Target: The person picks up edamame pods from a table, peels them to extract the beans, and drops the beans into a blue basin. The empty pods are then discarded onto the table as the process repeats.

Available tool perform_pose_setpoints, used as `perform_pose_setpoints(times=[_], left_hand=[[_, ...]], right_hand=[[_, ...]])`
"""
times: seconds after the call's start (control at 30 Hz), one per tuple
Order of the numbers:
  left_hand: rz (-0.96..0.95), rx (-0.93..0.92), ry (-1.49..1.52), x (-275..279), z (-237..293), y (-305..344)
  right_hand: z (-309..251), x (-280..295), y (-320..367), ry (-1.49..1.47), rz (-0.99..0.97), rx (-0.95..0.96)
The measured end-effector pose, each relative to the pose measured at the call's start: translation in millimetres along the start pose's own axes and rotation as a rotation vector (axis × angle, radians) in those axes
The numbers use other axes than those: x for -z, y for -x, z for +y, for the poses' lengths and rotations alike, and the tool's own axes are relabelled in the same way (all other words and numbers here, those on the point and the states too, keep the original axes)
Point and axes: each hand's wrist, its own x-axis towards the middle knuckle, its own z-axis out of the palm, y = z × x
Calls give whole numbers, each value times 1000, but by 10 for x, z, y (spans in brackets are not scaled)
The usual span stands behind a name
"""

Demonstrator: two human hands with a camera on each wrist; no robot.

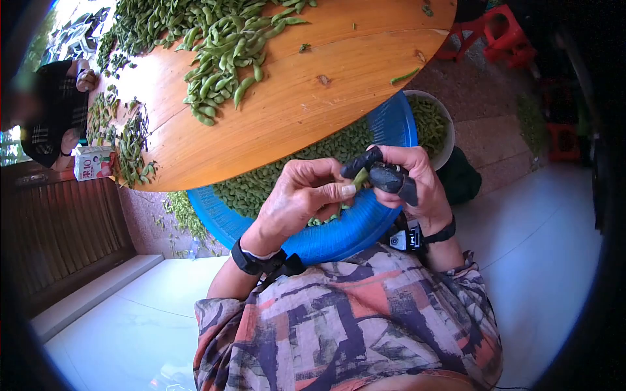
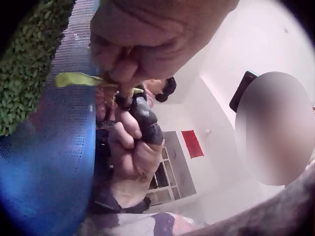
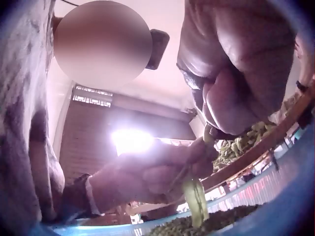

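Observation:
Between the two hands, above a blue basket (image 1: 409, 120) of shelled green beans (image 1: 261, 189), is a green pod (image 1: 360, 178). The left hand (image 1: 293, 199) pinches it between thumb and fingers. Black coverings wrap the thumb and a finger of the right hand (image 1: 414, 179), which grips the pod's other end. In the left wrist view a pale green pod (image 2: 76, 79) sticks out from the left hand (image 2: 152, 39). In the right wrist view a pod (image 3: 197, 201) hangs below the left hand (image 3: 147, 172), and the right hand (image 3: 236, 73) is curled close to it.
A wooden table (image 1: 306, 85) beyond the basket bears a heap of pods (image 1: 222, 72). A white bowl (image 1: 448, 133) of pods stands right of the basket. Stems (image 1: 134, 140) and a carton (image 1: 94, 164) lie left, near another person (image 1: 55, 111). Red stools (image 1: 508, 36) stand at the upper right.

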Motion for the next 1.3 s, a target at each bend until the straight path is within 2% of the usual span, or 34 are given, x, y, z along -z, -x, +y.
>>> perform_pose_setpoints(times=[0.03, 0.07, 0.1, 0.13, 0.2, 0.23, 0.27, 0.3, 0.33, 0.37, 0.43, 0.5, 0.53, 0.6, 0.67, 0.7, 0.77, 0.8, 0.87, 0.93, 1.0, 1.03, 1.1, 1.2, 1.3], left_hand=[[-83, 36, 132, 15, -26, -16], [-165, 70, 264, 26, -50, -29], [-166, 70, 264, 25, -67, -39], [-162, 64, 301, 11, -86, -50], [-157, 55, 339, -18, -138, -73], [-113, -22, 263, -36, -175, -85], [-69, -98, 188, -61, -208, -96], [-71, -99, 188, -106, -240, -112], [22, -178, 139, -159, -277, -126], [117, -256, 90, -182, -312, -131], [151, -301, -10, -148, -343, -129], [217, -316, -288, -96, -339, -103], [219, -317, -287, -80, -318, -97], [106, -201, -132, -67, -222, -84], [-13, -74, -27, -16, -115, -66], [-13, -75, -25, 7, -97, -71], [-79, -8, 15, 34, -88, -78], [-51, 6, 123, -5, -115, -95], [-55, 6, 184, -4, -143, -107], [-56, 5, 249, -14, -191, -122], [-44, -81, 351, -36, -247, -130], [-43, -80, 354, -24, -249, -126], [-39, -63, 177, 9, -240, -118], [-10, -78, 218, 30, -382, -166], [44, -69, 246, -28, -380, -166]], right_hand=[[30, -4, 3, 0, 1, -1], [71, -5, 1, -155, -14, -24], [93, -4, -1, -310, -27, -47], [83, 7, 4, -309, -27, -47], [38, 29, 20, -31, -6, 10], [3, -12, 19, -31, -6, 11], [-39, -89, 14, 238, 77, 95], [-60, -141, 3, 508, 162, 178], [27, -137, -24, 636, 170, 319], [15, -157, -13, 637, 168, 317], [-44, -219, 22, 606, 216, 231], [-45, -251, 13, 535, 249, 157], [-24, -240, 8, 525, 255, 142], [-36, -204, 18, 517, 261, 127], [-83, -157, 43, 229, 192, -128], [-85, -173, 35, 230, 192, -129], [-70, -240, 6, 572, 224, 38], [-14, -267, -7, 572, 223, 36], [135, -317, -25, 1024, 359, 468], [156, -375, -16, 1032, 376, 483], [194, -413, -34, 1035, 419, 517], [205, -409, -35, 1034, 417, 515], [212, -395, -35, 1060, 391, 503], [175, -368, -48, 988, 361, 429], [198, -417, -62, 986, 421, 472]])
